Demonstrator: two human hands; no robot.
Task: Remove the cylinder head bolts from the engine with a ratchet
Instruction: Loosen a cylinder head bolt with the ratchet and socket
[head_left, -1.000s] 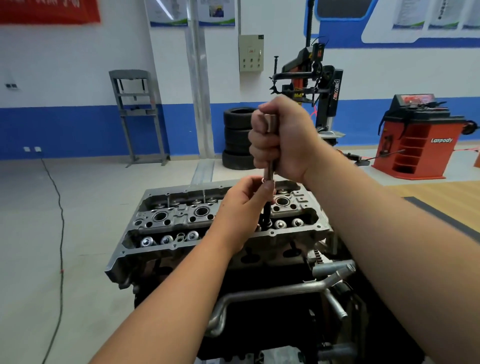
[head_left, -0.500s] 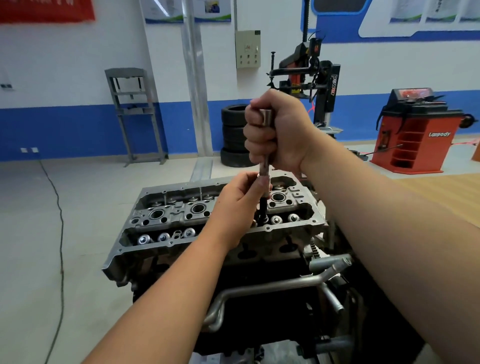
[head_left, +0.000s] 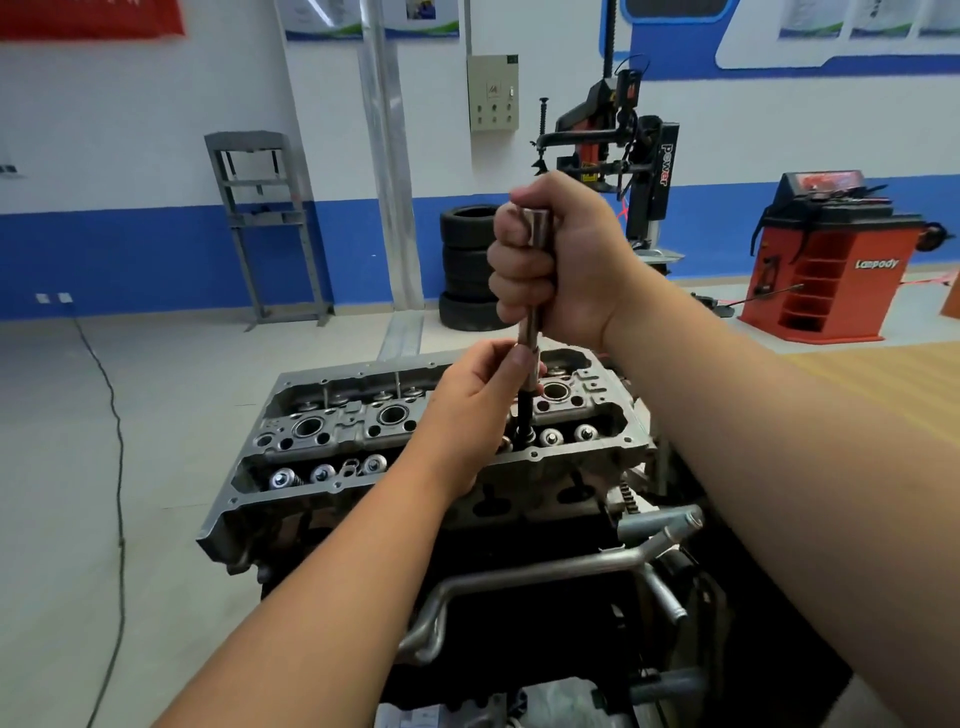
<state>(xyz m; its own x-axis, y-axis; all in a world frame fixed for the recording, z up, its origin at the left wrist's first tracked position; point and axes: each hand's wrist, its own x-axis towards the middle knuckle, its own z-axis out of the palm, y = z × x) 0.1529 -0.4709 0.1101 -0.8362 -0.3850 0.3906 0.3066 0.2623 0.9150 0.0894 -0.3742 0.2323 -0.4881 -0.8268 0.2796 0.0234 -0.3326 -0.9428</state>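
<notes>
A grey cylinder head (head_left: 363, 431) sits on top of a dark engine block, its valve springs and plug wells exposed. A long metal ratchet tool (head_left: 531, 332) stands upright over the head's right half, its dark lower end (head_left: 524, 423) reaching down into the head. My right hand (head_left: 561, 265) is fisted around the tool's upper part, the shiny top end showing above the fingers. My left hand (head_left: 478, 410) pinches the shaft lower down, just above the head. The bolt under the tool is hidden.
Metal coolant pipes (head_left: 545, 571) run along the engine's near side. Behind stand stacked tyres (head_left: 467, 270), a tyre changer (head_left: 618, 156), a red wheel balancer (head_left: 826, 265) at the right and a grey press frame (head_left: 265, 223) at the left. A black cable (head_left: 117, 441) trails over the floor.
Both hands keep their hold on the tool. The view has shifted slightly, and the tool and hands sit marginally higher relative to the head.
</notes>
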